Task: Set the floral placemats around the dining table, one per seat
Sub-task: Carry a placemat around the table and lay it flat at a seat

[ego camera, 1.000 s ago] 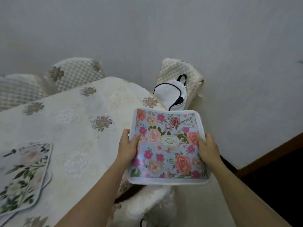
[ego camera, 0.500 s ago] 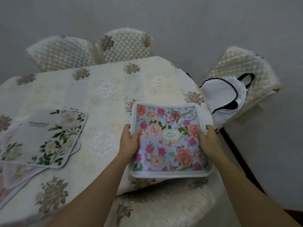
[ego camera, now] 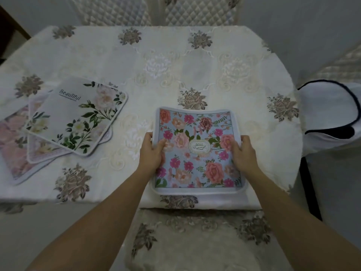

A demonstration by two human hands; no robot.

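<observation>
A blue placemat with pink and coral flowers (ego camera: 197, 153) is held flat just over the near edge of the dining table (ego camera: 175, 65), slightly bowed at its far side. My left hand (ego camera: 151, 151) grips its left edge and my right hand (ego camera: 244, 153) grips its right edge. To the left on the table lies a loose stack of placemats: a white one with green leaves and the word "Beautiful" (ego camera: 78, 118) on top, pinkish ones (ego camera: 13, 145) beneath it.
The table wears a cream embroidered cloth. Quilted chair backs (ego camera: 195, 10) stand at the far side. A chair seat (ego camera: 195, 241) sits below the near edge. On the right, a white bag with dark trim (ego camera: 330, 114) rests on another chair.
The view has swung left and down, so the table now fills the frame. The blue placemat, in both hands, has come from beside the table's corner to over its near edge.
</observation>
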